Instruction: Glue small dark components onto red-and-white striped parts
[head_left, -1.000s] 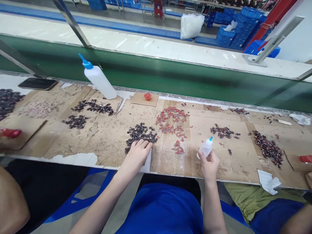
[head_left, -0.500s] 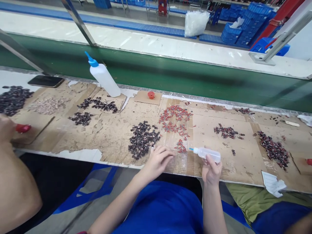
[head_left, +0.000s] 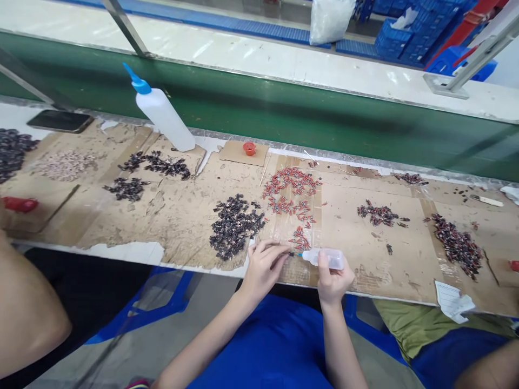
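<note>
My right hand (head_left: 334, 278) is closed around a small clear squeeze bottle (head_left: 329, 258), tilted almost level with its thin blue tip pointing left. That tip meets a small dark part (head_left: 291, 254) pinched in the fingertips of my left hand (head_left: 265, 263). Fingers hide most of the part, so its exact kind does not show. Just beyond my left hand lies a pile of small black parts (head_left: 235, 224). Small red pieces with metallic ends (head_left: 290, 186) are scattered in front of both hands, the nearest cluster close to the bottle tip.
A large white bottle with blue nozzle (head_left: 166, 119) stands at the back left, near a phone (head_left: 60, 121). A red cap (head_left: 248, 148) sits on cardboard (head_left: 235, 156). More assembled-looking parts (head_left: 458, 246) lie right. A co-worker's arm (head_left: 28, 313) is at left, another person's (head_left: 490, 373) at right.
My right hand has brought the small bottle left and slightly down, its tip now at my left fingertips. A dark part now shows in my left hand. The view has shifted slightly.
</note>
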A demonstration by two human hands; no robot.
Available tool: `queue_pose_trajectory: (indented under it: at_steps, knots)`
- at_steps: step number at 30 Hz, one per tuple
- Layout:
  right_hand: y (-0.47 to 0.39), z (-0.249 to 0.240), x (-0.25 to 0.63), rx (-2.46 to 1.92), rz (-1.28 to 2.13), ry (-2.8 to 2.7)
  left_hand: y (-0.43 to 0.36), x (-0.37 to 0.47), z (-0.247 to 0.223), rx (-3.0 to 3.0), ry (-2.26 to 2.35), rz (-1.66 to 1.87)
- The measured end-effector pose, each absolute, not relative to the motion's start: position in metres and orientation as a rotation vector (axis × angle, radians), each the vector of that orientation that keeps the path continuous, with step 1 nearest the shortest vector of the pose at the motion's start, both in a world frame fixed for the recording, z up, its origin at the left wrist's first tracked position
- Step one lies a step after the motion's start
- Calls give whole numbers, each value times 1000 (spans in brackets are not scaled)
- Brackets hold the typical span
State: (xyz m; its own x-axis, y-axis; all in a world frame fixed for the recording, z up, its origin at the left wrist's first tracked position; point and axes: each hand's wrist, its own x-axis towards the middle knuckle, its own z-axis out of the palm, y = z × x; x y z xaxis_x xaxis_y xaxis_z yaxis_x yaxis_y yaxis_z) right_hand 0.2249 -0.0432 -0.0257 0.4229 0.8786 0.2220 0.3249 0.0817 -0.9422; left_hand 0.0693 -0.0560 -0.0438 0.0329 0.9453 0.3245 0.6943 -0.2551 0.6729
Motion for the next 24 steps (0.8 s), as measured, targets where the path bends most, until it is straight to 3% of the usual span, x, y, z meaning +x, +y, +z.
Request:
queue_pose_trajectory:
  at_steps: [24]
  knots:
    - [-40, -25, 220, -1535, 542, -1169, -56, 71, -40, 1896, 1734, 1077]
